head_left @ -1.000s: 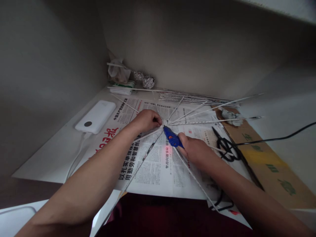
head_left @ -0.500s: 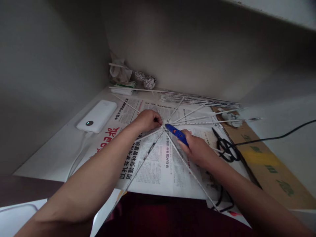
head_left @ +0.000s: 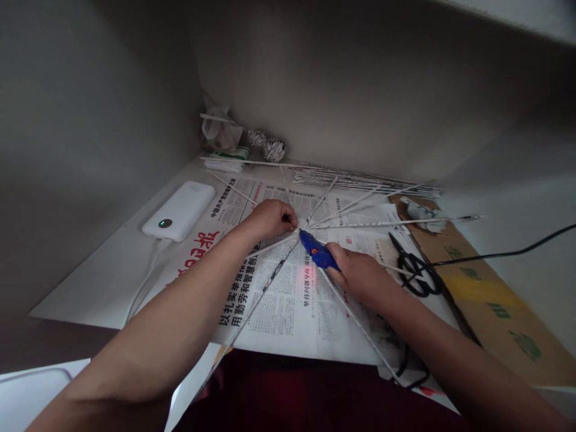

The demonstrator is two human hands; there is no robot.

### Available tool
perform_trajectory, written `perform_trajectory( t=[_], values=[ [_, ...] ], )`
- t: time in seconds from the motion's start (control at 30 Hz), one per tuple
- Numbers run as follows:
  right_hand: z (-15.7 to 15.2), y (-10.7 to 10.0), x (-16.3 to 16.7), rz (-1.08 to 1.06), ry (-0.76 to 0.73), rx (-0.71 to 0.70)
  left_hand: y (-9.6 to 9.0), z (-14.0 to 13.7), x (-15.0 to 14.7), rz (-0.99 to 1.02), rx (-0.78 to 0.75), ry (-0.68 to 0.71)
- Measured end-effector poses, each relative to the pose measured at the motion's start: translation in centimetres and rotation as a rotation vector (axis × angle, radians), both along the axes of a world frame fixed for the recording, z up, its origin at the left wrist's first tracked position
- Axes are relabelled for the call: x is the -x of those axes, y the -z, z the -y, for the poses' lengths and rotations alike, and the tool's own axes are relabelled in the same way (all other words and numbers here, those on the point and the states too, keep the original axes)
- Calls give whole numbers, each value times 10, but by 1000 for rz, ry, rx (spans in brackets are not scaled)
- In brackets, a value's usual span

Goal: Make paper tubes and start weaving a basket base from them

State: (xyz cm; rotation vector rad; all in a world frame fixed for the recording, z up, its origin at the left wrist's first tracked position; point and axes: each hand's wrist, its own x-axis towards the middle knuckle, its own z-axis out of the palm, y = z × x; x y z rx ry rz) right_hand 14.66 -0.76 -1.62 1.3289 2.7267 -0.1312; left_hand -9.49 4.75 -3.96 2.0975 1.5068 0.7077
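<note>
Rolled newspaper sticks spread out like spokes from a joined centre, over a printed newspaper. At that centre my left hand is closed in a pinch, seemingly on the paper sticks; its fingertips are partly hidden. My right hand grips a blue glue gun, whose nozzle points up-left and meets the centre beside my left fingertips. A small red glow falls on the newspaper just below the glue gun.
Black scissors and a black cord lie to the right by a cardboard sheet. A white power bank sits left. Behind are a bundle of paper sticks, a woven paper piece, a plastic bag and the wall.
The glue gun has turned in my right hand, its back end dropping lower and its nozzle shifting slightly down-left. A red glow now shows on the newspaper. My left hand stays almost still.
</note>
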Motion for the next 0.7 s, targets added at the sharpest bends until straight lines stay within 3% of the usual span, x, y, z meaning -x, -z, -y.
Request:
perform_trajectory(
  t=[0.17, 0.37, 0.7],
  values=[
    [-1, -5, 3, 89, -37, -24, 1, 0, 1, 14, -6, 3],
    [0, -4, 4, 52, 5, -10, -2, 3, 1, -20, -25, 0],
    [-1, 4, -8, -410, 150, 128, 0, 3, -4, -64, -29, -39]
  ],
)
